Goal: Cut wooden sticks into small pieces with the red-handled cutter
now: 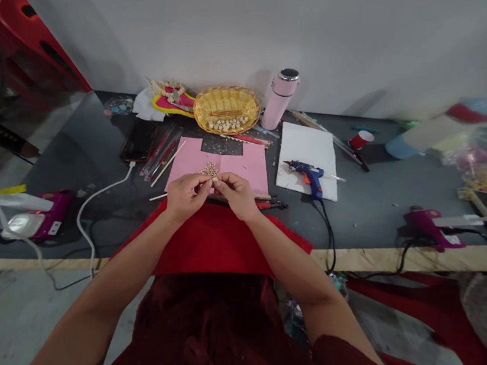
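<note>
My left hand and my right hand meet over the near edge of a pink sheet. Thumbs and forefingers of both pinch one small pale piece; its exact kind is too small to make out. Just beyond the fingertips lies a heap of tiny pale beige pieces on the sheet. A red cloth spreads under my wrists and over the table's front edge. Beside my right hand lie pliers with red-and-black handles, partly covered.
Behind the sheet stand a wicker basket holding small pale pieces and a pink flask. A blue glue gun rests on white paper, its cord trailing forward. A phone with a white cable lies left, near wooden sticks.
</note>
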Motion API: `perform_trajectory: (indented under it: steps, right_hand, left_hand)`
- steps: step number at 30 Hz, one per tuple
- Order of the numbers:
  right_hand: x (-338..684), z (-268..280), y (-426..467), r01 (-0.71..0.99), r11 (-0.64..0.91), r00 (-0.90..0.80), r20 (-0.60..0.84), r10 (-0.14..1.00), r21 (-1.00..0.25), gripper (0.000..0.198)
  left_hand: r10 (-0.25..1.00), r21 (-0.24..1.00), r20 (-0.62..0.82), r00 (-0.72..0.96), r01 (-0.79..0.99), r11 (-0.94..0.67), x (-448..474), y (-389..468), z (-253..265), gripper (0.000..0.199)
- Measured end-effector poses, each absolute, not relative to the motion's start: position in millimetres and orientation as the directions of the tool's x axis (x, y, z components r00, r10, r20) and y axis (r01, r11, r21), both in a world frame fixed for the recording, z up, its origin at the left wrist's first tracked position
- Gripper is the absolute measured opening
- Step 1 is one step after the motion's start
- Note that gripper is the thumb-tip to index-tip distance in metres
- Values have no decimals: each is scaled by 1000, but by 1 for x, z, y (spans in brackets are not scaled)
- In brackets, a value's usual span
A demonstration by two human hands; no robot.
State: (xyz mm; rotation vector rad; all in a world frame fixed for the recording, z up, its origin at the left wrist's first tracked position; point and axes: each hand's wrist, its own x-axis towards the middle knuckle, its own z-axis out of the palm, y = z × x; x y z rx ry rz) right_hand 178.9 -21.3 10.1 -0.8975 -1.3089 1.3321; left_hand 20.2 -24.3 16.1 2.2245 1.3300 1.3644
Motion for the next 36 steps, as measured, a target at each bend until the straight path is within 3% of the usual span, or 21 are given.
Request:
perform_trajectory:
  steps: [26, 36]
  right_hand:
    - [179, 10, -21, -182, 112, -217, 151, 964, -977, 30]
    - [182, 10, -20, -84, 136, -214, 151, 965, -987, 30]
  left_hand:
    - [796, 574, 581, 167, 610, -547, 21, -24, 17, 17]
    - [795, 536, 587, 152, 663, -522, 23, -21, 12, 21]
